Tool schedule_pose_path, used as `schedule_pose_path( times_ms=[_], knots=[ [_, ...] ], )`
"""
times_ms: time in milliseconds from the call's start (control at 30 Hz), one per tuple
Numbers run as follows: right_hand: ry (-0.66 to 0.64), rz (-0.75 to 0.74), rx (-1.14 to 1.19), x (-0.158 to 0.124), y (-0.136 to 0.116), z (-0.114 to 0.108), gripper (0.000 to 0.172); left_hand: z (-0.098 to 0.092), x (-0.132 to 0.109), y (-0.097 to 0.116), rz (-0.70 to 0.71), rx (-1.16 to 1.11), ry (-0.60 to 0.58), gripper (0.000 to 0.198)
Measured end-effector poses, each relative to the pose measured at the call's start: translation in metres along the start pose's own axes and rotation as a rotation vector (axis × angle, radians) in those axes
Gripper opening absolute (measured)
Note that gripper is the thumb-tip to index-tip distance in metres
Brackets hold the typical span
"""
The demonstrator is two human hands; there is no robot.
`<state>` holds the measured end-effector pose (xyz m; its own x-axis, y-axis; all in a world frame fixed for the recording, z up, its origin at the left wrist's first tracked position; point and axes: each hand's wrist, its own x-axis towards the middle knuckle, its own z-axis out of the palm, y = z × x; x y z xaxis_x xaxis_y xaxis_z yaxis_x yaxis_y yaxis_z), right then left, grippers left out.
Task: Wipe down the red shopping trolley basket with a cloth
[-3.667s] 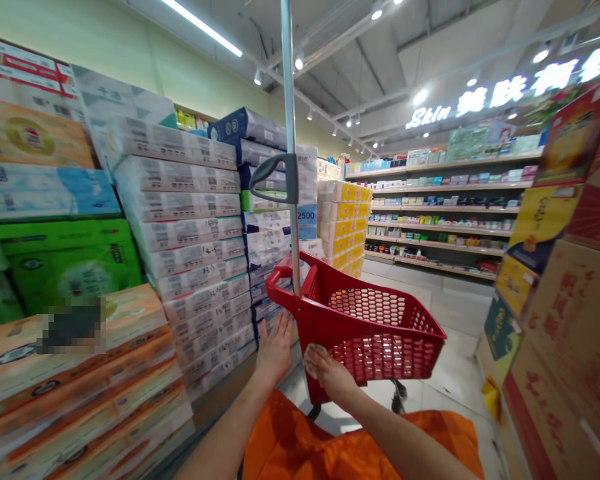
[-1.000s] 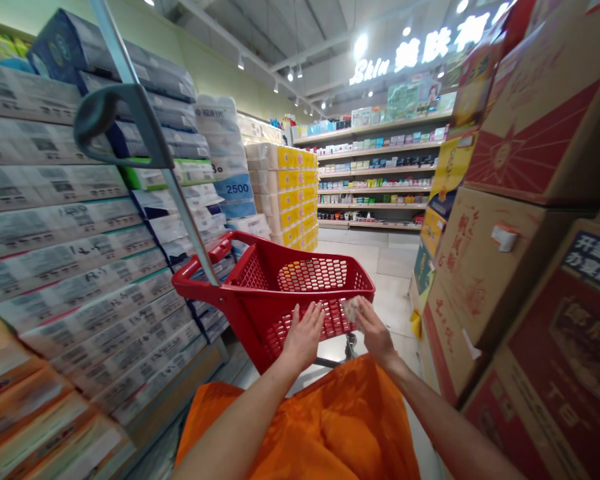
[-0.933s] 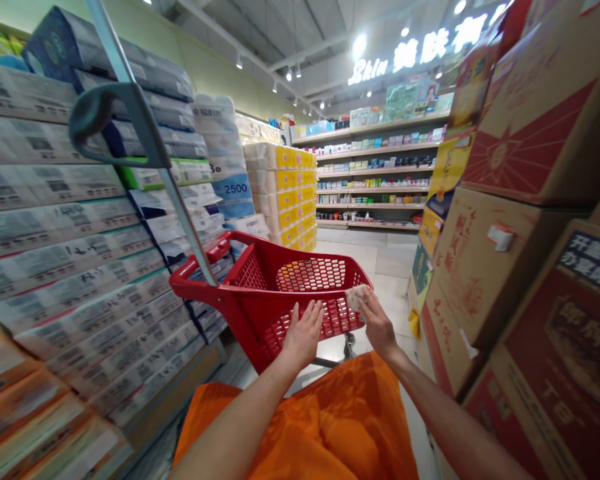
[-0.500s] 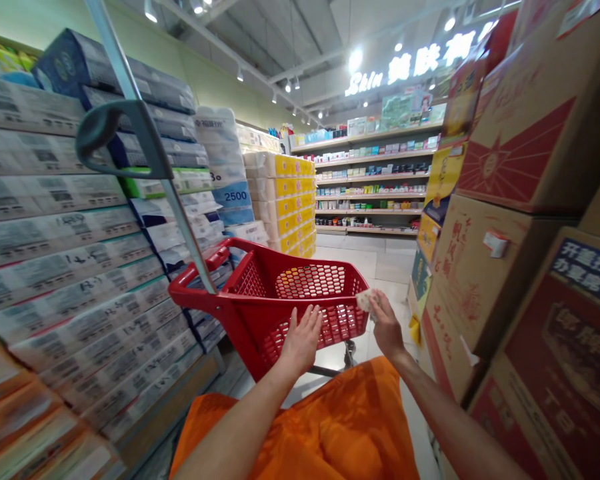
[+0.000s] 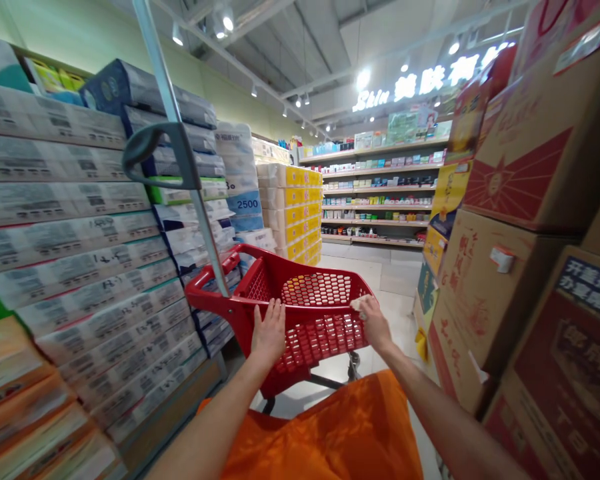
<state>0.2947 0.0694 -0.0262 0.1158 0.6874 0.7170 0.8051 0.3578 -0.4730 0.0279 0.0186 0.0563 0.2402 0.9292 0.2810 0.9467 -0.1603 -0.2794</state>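
Note:
A red plastic shopping basket on wheels (image 5: 310,313) stands in the aisle in front of me, with nothing visible inside it. Its grey metal pull handle (image 5: 170,150) rises at the left. My left hand (image 5: 269,330) lies flat, fingers stretched, against the basket's near rim. My right hand (image 5: 375,323) presses a small pale cloth (image 5: 359,303) onto the basket's right rim, fingers closed round it. An orange garment (image 5: 340,433) covers my lap below.
Stacked packs of tissue paper (image 5: 80,253) wall the left side. Tall cardboard cartons (image 5: 525,213) stand close on the right. Yellow packs (image 5: 297,213) sit further down, and shelves of small goods (image 5: 380,200) close off the far end. Pale floor tiles (image 5: 390,280) run ahead.
My left hand has shifted left along the basket's near side up to the rim. My right hand with the cloth has slid up onto the right rim. The view has panned slightly.

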Motion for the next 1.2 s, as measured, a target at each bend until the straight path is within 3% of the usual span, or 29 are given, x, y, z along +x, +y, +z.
schedule_pose_path(
  times_ms=[100,167,233,333,400,600,667,833,900,1067,1133,1200],
  knots=[
    [-0.109,-0.120,0.046,-0.001,-0.053,0.039,0.042,-0.001,0.000,-0.002,0.014,0.000,-0.013,0.062],
    [-0.155,-0.241,0.072,-0.005,-0.067,0.051,0.043,-0.003,0.000,-0.007,0.027,-0.001,0.005,0.062],
    [-0.160,-0.255,0.039,-0.007,-0.057,0.045,0.042,-0.005,0.000,-0.017,0.002,0.003,0.029,0.062],
    [-0.081,-0.070,-0.076,-0.001,-0.024,0.022,0.038,-0.008,-0.002,-0.030,-0.051,0.012,0.039,0.061],
    [-0.038,-0.002,-0.099,0.002,-0.019,0.017,0.038,-0.008,-0.004,-0.032,-0.048,0.011,0.032,0.061],
    [-0.193,-0.294,0.051,0.001,-0.096,0.062,0.045,-0.008,-0.009,-0.028,-0.001,-0.005,0.035,0.064],
    [-0.205,-0.306,0.045,0.001,-0.099,0.065,0.044,-0.007,-0.011,-0.033,-0.018,-0.015,0.050,0.064],
    [-0.077,-0.125,0.006,0.005,-0.058,0.045,0.038,-0.003,-0.015,-0.043,-0.045,-0.026,0.069,0.063],
    [-0.097,-0.128,0.014,0.006,-0.070,0.050,0.041,-0.003,-0.015,-0.042,-0.047,-0.028,0.076,0.063],
    [-0.201,-0.321,0.104,0.006,-0.152,0.090,0.047,-0.008,-0.016,-0.046,-0.034,-0.034,0.100,0.060],
    [-0.193,-0.360,0.125,0.006,-0.156,0.092,0.048,-0.009,-0.017,-0.054,-0.082,-0.023,0.117,0.060],
    [-0.168,-0.314,0.109,0.006,-0.137,0.084,0.048,-0.009,-0.019,-0.063,-0.130,-0.009,0.124,0.062]
  ],
)
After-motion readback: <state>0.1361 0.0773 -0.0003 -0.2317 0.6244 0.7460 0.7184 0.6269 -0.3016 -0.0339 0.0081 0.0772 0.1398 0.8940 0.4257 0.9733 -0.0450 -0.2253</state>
